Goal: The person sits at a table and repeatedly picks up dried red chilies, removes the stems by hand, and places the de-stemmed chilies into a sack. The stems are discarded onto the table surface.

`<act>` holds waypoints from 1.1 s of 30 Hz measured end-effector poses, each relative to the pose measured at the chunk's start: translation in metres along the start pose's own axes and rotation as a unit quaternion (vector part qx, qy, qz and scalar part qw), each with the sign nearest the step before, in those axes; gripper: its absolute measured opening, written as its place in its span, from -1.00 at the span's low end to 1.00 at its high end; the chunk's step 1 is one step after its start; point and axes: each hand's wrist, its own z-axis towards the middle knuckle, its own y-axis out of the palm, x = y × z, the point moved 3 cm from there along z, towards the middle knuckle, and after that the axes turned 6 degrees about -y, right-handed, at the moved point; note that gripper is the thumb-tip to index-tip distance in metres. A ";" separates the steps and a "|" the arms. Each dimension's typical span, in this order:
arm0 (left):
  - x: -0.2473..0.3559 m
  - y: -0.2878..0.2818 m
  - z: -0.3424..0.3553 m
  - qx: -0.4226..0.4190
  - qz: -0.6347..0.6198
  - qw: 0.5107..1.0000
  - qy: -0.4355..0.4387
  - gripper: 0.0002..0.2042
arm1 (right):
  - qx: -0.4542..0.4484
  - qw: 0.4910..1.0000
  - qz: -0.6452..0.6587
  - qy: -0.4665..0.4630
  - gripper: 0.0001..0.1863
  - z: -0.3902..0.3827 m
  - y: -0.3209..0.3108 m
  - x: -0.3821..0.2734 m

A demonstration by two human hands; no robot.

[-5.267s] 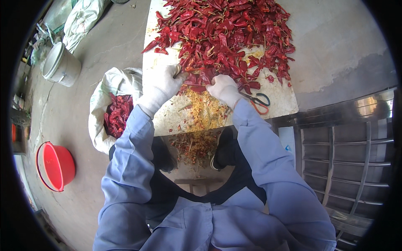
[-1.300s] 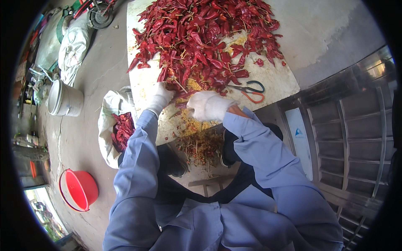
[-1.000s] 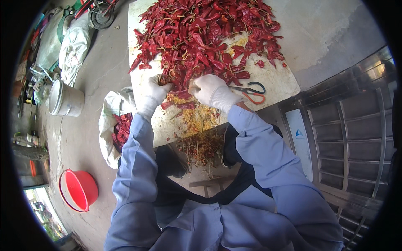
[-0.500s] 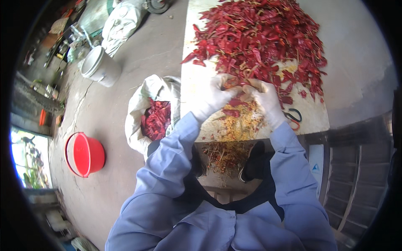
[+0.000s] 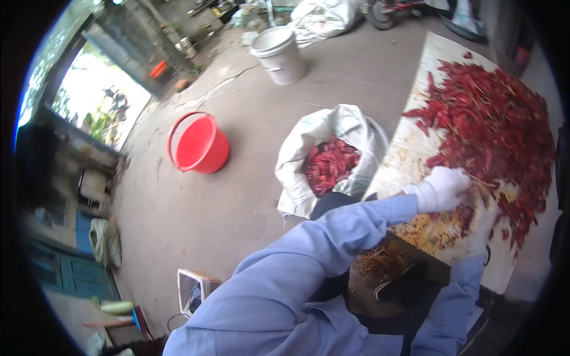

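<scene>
Both of my hands wear white gloves and meet at the near edge of a heap of dried red chilies [image 5: 487,118] on a pale tabletop [image 5: 409,148]. My left hand [image 5: 442,190] is closed, its fingertips turned toward the heap. Just to its right, my right hand [image 5: 484,222] bends its fingers in against the left fingertips. Whatever is pinched between them is too small and blurred to make out. Yellow seeds and bits [image 5: 430,234] lie scattered on the tabletop below my hands, with loose chili pieces among them.
Left of the table stands an open white sack [image 5: 291,160] holding red chilies. Farther left are a red bucket [image 5: 217,151] and a grey-white bucket [image 5: 288,65] on the concrete floor. A dark scissor handle [image 5: 488,255] shows beside my right wrist.
The view has swung left, so table and hands now sit farther right and the doorway shows more fully. My hands stay together at the near edge of the heap.
</scene>
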 end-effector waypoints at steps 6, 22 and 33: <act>-0.004 0.009 -0.001 0.107 -0.130 0.985 -0.030 -0.75 | -0.007 0.994 0.100 -0.035 -0.62 0.000 -0.005 0.001; -0.021 0.007 0.002 -0.028 -0.215 0.965 -0.149 -0.63 | 0.022 0.992 -0.065 -0.104 -0.74 0.002 0.006 -0.015; -0.016 -0.012 -0.003 -0.049 -0.183 0.981 -0.036 -0.67 | 0.004 0.999 0.017 -0.038 -0.67 -0.008 0.010 -0.029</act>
